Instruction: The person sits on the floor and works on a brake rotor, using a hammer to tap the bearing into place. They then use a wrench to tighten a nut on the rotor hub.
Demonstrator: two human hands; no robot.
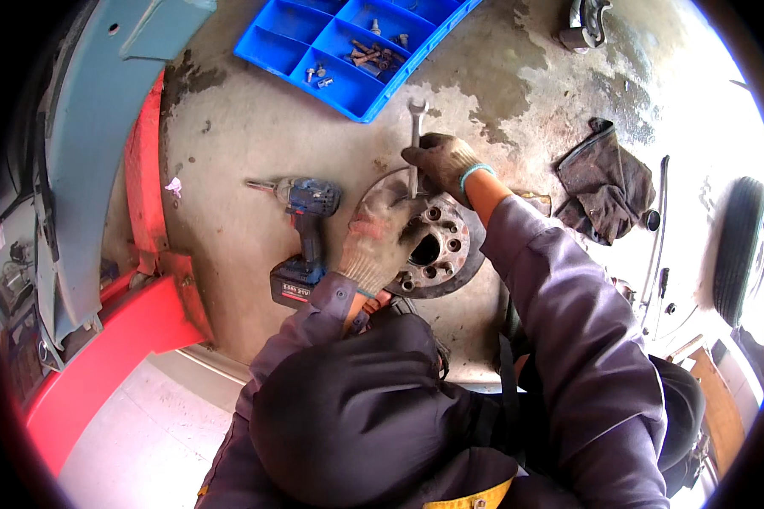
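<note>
A combination wrench (418, 127) stands nearly upright in the picture, its open jaw pointing away from me. My right hand (446, 163), in a soiled knit glove, is closed around its shaft. Under both hands lies a rusty brake disc with a hub (463, 276), with several holes around a dark centre bore. My left hand (378, 242), gloved too, rests on the disc's left side. Its fingers curl together near the wrench's lower end, and whatever they hold is hidden. Just left of the disc a blue and black cordless power tool (307, 212) lies on its side.
A blue compartment tray (348, 93) with bolts sits at the far side. Dark cloth (607, 182) lies to the right, near a long metal bar (656, 246) and a tyre (738, 250). A red metal frame (119, 356) borders the left. A curved metal part (587, 25) lies far right.
</note>
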